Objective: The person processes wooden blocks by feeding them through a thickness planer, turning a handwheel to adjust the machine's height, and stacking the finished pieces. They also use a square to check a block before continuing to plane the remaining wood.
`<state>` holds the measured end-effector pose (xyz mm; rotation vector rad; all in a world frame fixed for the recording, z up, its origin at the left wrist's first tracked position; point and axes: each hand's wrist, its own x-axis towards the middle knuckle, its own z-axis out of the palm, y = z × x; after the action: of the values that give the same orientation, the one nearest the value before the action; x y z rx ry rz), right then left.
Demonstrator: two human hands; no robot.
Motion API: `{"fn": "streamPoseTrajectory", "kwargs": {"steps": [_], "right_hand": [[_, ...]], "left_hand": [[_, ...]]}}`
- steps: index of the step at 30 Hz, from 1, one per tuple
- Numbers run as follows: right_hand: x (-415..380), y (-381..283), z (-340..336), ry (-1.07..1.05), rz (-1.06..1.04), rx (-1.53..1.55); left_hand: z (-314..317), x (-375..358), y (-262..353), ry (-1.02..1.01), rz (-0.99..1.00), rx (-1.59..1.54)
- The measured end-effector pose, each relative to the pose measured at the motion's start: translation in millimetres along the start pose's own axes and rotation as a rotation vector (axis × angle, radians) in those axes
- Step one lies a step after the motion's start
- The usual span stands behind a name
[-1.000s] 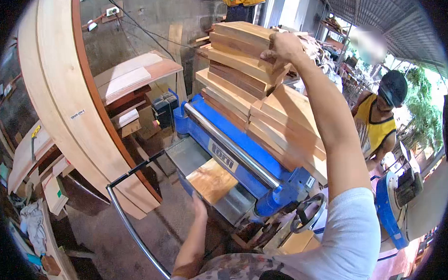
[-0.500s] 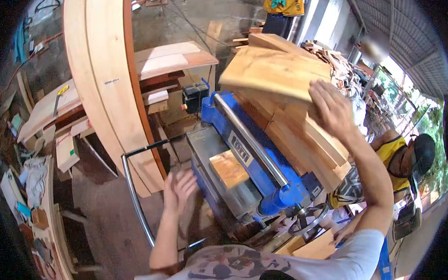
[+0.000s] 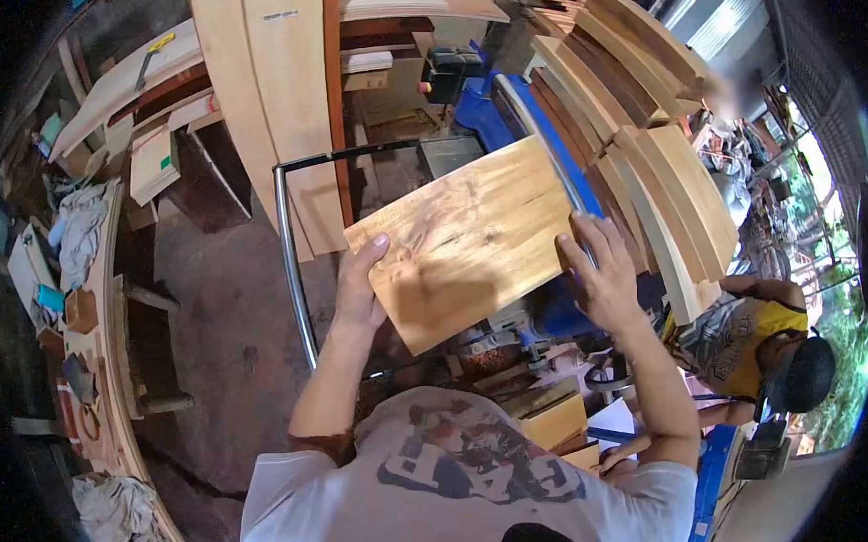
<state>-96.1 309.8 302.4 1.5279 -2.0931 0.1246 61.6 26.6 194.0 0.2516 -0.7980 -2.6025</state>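
On the left bench lie a grey cloth and a small brown block; the blue planer carries stacked boards at the far right. Half a second ago, the left hand was empty and open, and the right hand had the wide board over the stack. Now this board is before the planer, slightly tilted. The left hand closes on its left end, thumb on top; the right hand holds its right end with bent fingers.
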Motion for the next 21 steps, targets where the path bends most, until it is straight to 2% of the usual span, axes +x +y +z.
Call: {"fn": "streamPoseTrajectory", "kwargs": {"steps": [7,11,12,17,18,21], "right_hand": [[-74,-52,31,-0.138,0.401,0.312],[-123,-86,44,-0.185,0.615,0.361],[-131,-94,44,-0.181,0.652,0.36],[-172,-128,56,-0.124,0.835,0.412],[-171,-136,52,-0.14,0.933,0.464],[-173,-149,48,-0.13,0.958,0.457]], "left_hand": [[-77,16,-13,0.213,-0.097,0.13],[-132,49,-46,0.247,-0.199,0.14],[-161,63,-62,0.176,-0.246,0.072],[-166,95,-103,0.229,-0.354,0.067],[-167,104,-110,0.236,-0.377,0.04],[-164,135,-140,0.21,-0.302,0.121]]}}
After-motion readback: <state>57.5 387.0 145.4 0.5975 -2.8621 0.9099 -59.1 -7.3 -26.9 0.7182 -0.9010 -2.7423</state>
